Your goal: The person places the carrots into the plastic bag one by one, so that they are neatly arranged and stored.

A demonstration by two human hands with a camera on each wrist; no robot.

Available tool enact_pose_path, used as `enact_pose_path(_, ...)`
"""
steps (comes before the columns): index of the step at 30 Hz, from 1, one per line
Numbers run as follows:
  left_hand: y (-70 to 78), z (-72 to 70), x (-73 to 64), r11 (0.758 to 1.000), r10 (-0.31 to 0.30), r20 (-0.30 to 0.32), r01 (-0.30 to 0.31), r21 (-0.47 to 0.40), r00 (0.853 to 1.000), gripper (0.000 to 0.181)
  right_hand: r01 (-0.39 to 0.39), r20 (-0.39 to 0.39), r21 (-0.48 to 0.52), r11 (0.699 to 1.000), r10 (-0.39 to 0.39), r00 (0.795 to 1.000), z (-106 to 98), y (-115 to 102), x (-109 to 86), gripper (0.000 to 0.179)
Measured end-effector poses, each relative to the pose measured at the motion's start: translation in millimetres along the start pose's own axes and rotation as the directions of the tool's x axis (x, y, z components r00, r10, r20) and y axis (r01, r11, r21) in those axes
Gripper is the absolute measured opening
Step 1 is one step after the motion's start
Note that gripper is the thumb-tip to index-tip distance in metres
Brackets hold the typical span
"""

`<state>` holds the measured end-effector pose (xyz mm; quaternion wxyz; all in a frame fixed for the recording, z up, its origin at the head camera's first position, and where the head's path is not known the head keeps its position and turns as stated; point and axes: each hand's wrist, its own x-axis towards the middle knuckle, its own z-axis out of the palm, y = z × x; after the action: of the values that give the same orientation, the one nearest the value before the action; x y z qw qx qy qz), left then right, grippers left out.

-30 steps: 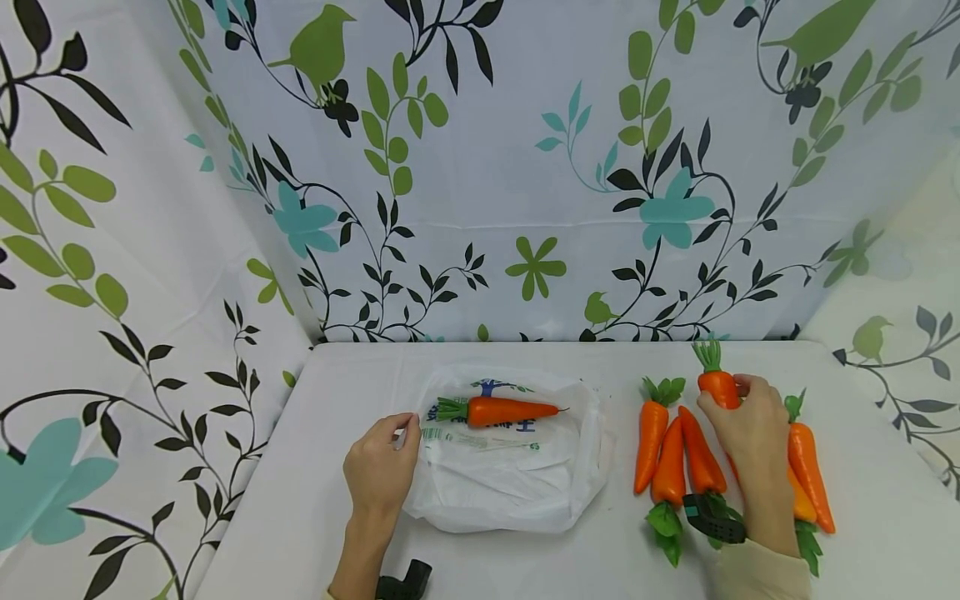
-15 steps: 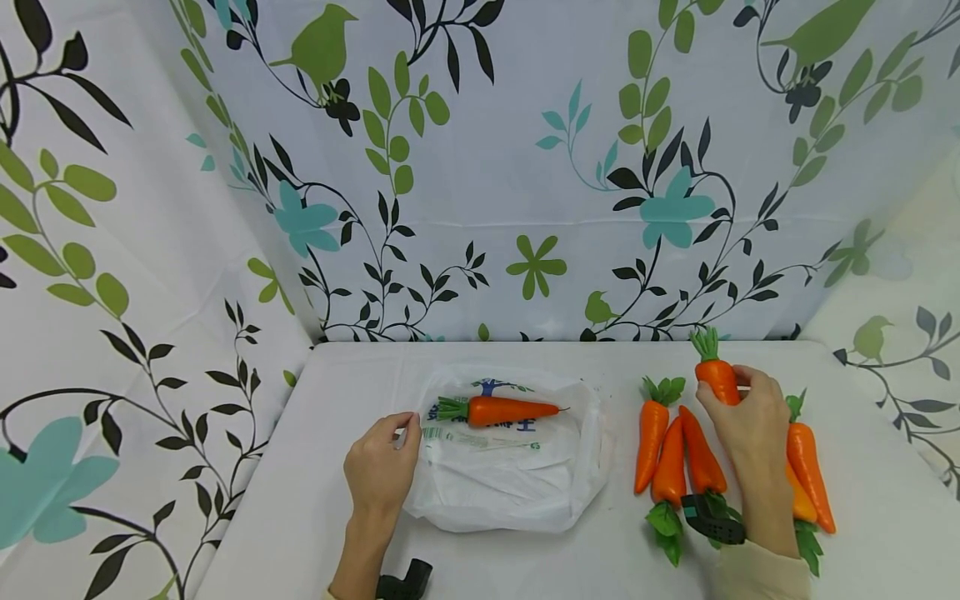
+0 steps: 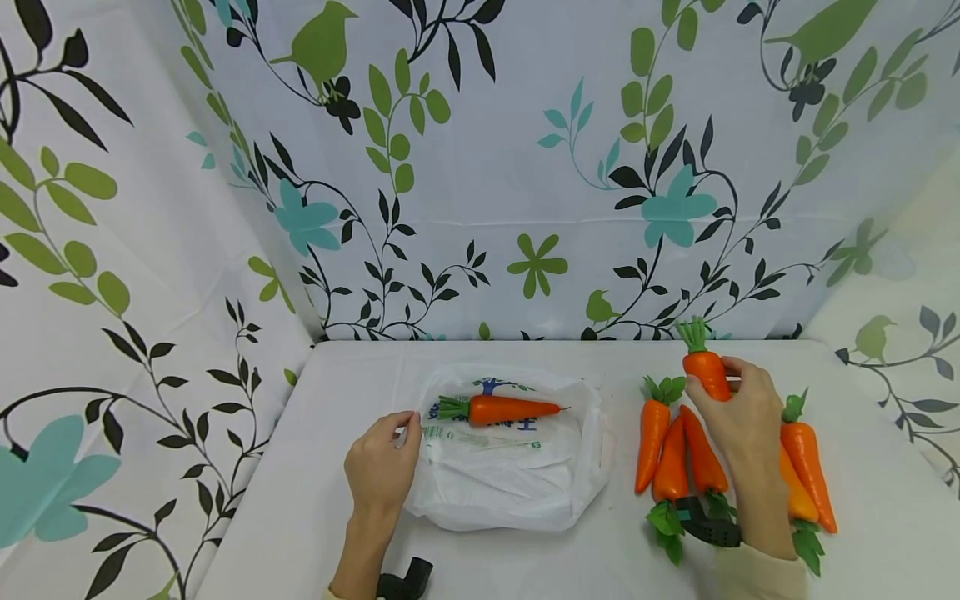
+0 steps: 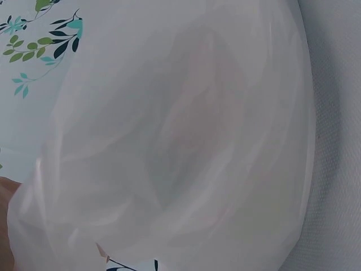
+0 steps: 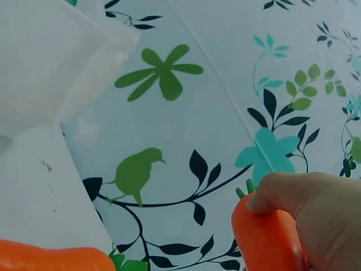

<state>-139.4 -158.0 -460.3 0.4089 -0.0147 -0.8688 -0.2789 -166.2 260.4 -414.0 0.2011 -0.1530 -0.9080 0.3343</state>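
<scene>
My right hand [image 3: 738,408] grips an orange carrot [image 3: 706,372] near its top, with the green stalk end pointing up and away; its lower part is hidden behind the hand. In the right wrist view the thumb lies across this carrot [image 5: 265,231]. At the left, my left hand [image 3: 381,462] pinches the edge of a white plastic bag [image 3: 502,492]. A single carrot [image 3: 510,409] shows lengthwise at the bag's upper part, its green end to the left. The bag's wall [image 4: 186,141] fills most of the left wrist view.
Left of my right forearm lie several carrots [image 3: 651,446] with green leaves. More carrots [image 3: 810,467] lie to the right of that arm. They rest on a white table [image 3: 592,567], whose far edge meets a leaf-and-bird patterned cloth [image 3: 480,200].
My right hand has risen slightly and shifted left with the carrot, away from the carrots on the right. My left hand and the bag stay in place.
</scene>
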Motion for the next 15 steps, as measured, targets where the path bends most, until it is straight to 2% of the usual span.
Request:
enact_pose_path(5, -0.4, -0.2, 0.4, 1.0, -0.009, 0.006, 0.009, 0.0, 1.0, 0.013, 0.032, -0.005, -0.009, 0.999, -0.032, 0.999, 0, -9, -4.0, 0.064)
enact_pose_path(10, -0.4, -0.2, 0.3, 1.0, -0.007, 0.003, 0.007, -0.005, 1.0, 0.012, 0.106, -0.051, 0.016, 0.994, -0.105, 0.993, 0, -20, -8.3, 0.059)
enact_pose_path(15, 0.5, -1.1, 0.7, 1.0, -0.003, -0.001, 0.003, -0.008, 1.0, 0.012, 0.16, -0.063, 0.023, 0.987, -0.159, 0.985, 2, -31, -13.9, 0.056)
